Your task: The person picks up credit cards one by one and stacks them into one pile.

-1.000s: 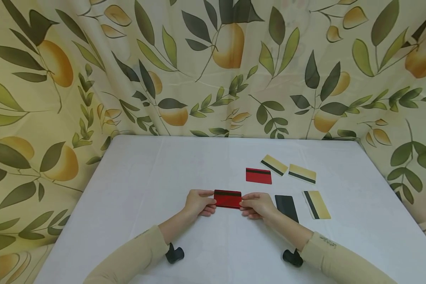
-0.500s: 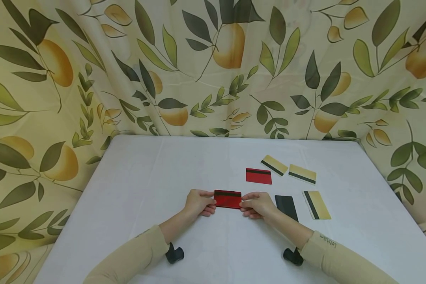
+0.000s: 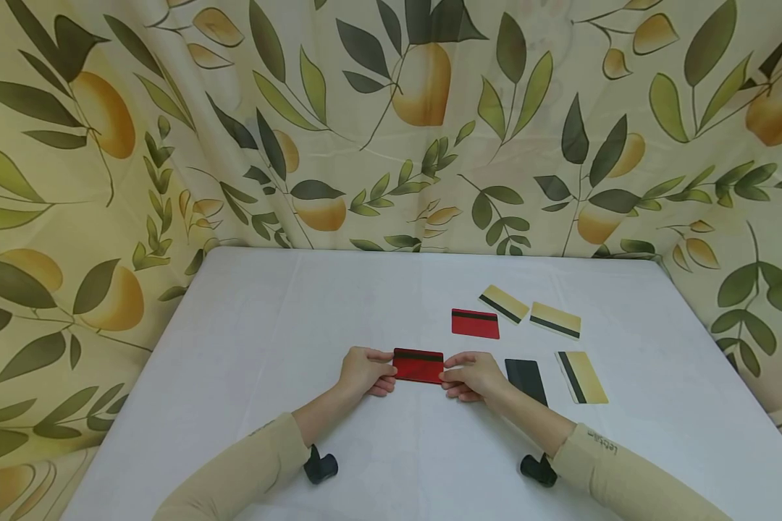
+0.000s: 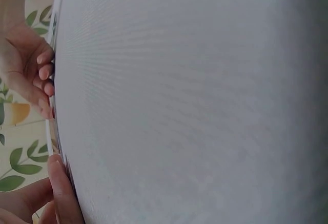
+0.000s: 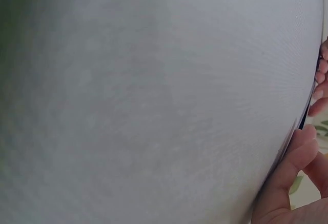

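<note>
A red magnetic-stripe card point(image 3: 418, 367), dark stripe along its far edge, lies level between the two hands in the head view. My left hand point(image 3: 367, 372) pinches its left short edge between thumb and fingers. On the opposite short edge, my right hand point(image 3: 474, 376) pinches it the same way. Just right of the right hand is a black card point(image 3: 526, 381), partly covered by the wrist. Both wrist views see the scene nearly edge-on along the tabletop, with fingertips at the left border in one and at the right border in the other.
Behind the right hand lies another red card point(image 3: 475, 325). Farther right are three gold striped cards, one tilted point(image 3: 504, 303), one near it point(image 3: 555, 320) and one closer point(image 3: 583, 377). A white cloth point(image 3: 287, 311) covers the table; a fruit-patterned curtain point(image 3: 391, 181) hangs behind.
</note>
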Tool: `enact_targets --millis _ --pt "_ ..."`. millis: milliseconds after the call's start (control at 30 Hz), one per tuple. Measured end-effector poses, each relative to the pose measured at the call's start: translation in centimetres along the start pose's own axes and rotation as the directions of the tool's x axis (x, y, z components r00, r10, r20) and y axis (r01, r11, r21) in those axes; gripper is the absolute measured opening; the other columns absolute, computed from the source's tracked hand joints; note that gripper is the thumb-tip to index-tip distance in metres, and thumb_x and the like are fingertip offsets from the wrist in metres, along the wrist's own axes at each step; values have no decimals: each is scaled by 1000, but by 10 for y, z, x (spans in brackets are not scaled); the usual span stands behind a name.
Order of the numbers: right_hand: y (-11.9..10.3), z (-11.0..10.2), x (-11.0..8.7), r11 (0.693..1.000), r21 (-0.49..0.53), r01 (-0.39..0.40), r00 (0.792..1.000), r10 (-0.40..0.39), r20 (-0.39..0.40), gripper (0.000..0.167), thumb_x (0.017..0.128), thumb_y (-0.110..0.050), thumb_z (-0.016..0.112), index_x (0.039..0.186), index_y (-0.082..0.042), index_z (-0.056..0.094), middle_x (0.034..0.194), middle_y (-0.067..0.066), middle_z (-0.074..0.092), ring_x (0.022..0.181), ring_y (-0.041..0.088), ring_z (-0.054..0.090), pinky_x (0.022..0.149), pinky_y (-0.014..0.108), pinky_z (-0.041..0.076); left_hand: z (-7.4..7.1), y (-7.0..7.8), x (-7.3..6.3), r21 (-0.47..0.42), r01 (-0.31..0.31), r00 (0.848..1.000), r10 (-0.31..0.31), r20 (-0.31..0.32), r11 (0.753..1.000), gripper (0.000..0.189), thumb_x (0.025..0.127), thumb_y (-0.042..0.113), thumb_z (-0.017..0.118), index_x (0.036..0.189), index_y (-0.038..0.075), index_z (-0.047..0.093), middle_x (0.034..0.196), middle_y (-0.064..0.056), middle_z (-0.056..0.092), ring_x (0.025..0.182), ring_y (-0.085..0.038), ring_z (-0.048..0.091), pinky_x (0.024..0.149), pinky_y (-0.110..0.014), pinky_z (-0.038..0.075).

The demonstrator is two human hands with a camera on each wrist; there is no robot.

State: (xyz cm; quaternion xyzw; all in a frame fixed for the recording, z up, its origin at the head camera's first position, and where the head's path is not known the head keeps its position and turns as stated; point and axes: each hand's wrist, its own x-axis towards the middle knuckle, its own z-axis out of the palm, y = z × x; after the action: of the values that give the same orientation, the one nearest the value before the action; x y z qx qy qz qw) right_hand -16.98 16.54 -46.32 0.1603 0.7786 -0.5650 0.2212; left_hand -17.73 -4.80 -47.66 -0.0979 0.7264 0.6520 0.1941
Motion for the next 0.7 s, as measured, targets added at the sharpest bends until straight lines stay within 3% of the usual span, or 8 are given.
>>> enact_targets --millis 267,700 --pt "-1 0 0 1000 -26 9 1000 -9 6 26 82 -15 68 101 0 59 67 7 66 50 14 62 43 17 45 0 -1 0 1 -29 1000 29 -2 1000 27 78 -3 66 105 -6 64 60 -11 65 43 -13 60 43 -25 52" --pt "-1 0 -1 998 -53 15 1000 -14 7 23 81 -12 69 97 -1 59 65 8 65 49 13 61 44 17 46 0 -1 0 1 -9 1000 9 -18 1000 28 77 -2 66 105 -5 64 59 -11 64 42 -12 59 43 -26 52"
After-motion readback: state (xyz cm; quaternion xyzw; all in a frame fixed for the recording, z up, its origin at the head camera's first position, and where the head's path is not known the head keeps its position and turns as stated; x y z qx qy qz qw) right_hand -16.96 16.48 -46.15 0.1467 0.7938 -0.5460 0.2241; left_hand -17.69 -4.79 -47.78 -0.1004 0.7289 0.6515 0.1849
